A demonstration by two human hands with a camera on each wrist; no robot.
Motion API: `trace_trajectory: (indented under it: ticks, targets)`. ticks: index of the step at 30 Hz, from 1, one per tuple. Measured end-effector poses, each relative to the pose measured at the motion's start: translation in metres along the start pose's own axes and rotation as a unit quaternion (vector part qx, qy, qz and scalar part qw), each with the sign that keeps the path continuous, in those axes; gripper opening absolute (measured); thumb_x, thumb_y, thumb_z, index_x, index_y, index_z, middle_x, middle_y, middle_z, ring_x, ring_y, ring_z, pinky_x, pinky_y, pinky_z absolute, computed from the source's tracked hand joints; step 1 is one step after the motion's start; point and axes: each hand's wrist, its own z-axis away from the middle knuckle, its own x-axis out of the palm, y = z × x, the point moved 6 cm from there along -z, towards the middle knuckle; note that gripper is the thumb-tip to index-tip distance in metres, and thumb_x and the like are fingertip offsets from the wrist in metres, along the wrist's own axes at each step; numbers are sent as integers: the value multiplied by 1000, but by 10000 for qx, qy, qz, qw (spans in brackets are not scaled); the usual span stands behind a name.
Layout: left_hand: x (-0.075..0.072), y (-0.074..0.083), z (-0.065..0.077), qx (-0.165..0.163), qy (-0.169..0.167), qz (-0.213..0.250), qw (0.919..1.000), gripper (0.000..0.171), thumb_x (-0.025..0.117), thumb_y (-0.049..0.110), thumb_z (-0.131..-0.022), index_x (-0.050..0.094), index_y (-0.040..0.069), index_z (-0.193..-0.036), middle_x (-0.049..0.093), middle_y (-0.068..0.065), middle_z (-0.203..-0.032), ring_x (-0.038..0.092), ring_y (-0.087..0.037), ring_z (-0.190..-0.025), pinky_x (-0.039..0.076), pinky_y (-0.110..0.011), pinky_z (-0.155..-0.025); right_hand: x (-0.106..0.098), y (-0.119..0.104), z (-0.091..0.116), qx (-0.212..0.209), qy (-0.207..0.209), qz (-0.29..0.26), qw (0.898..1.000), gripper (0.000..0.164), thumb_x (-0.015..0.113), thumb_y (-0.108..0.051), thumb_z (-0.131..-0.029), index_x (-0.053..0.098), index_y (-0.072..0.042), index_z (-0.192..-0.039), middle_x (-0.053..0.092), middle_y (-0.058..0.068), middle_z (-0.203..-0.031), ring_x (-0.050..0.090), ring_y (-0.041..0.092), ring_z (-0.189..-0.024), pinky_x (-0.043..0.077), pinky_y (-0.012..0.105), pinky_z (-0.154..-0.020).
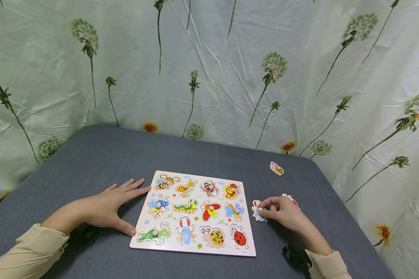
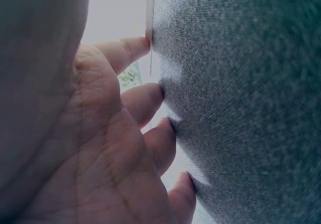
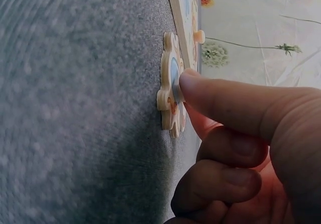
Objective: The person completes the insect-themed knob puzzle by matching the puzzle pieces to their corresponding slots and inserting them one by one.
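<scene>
A wooden knob puzzle board (image 1: 176, 248) with insect pictures lies on the table. My left hand (image 1: 106, 207) is spread at its left side, thumb and index fingertips touching the edge. To the right of the board, my right hand (image 1: 284, 213) pinches the knob of a beetle puzzle piece (image 1: 257, 211) between thumb and index finger. In the right wrist view, this piece (image 3: 168, 83) stands beside the board's edge, at or just above the cloth. Another piece (image 1: 294, 200), partly red, is mostly hidden behind the right hand.
A snail puzzle piece (image 1: 277, 168) lies farther back on the right. Knobbed pieces fill the board's upper two rows, plus a grasshopper piece (image 1: 155, 233) at lower left. Beetle, snail and ladybug pictures in the bottom row show no knobs. A floral curtain (image 1: 223, 97) hangs behind the grey table (image 1: 118, 155).
</scene>
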Motion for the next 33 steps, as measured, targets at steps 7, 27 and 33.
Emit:
trace_trajectory:
  ticks: [7, 27, 33]
  targets:
    - [0, 0, 0, 16, 7, 11, 10000, 122, 93, 63, -72, 33, 22, -171, 16, -23, -179, 9, -59, -163, 4, -86, -120, 1, -1, 1, -32, -103, 48, 9999, 24, 79, -16, -95, 78, 2, -111, 45, -6, -61, 33, 3, -51, 25, 20, -51]
    - [-1, 3, 1, 25, -27, 34, 10000, 123, 92, 63, -72, 32, 21, -171, 16, -23, -180, 9, -58, -163, 4, -86, -120, 3, -4, 3, 203, -119, 7, 9997, 21, 73, -16, -101, 75, 1, -114, 41, -5, -61, 33, 6, -51, 29, 23, -52]
    - [-1, 1, 1, 13, -30, 8, 10000, 123, 92, 64, -72, 32, 22, -171, 16, -23, -180, 9, -58, -163, 4, -85, -120, 3, -10, 4, 59, -153, -3, 9999, 23, 72, -18, -102, 74, -1, -117, 42, -6, -62, 35, 5, -51, 30, 24, -52]
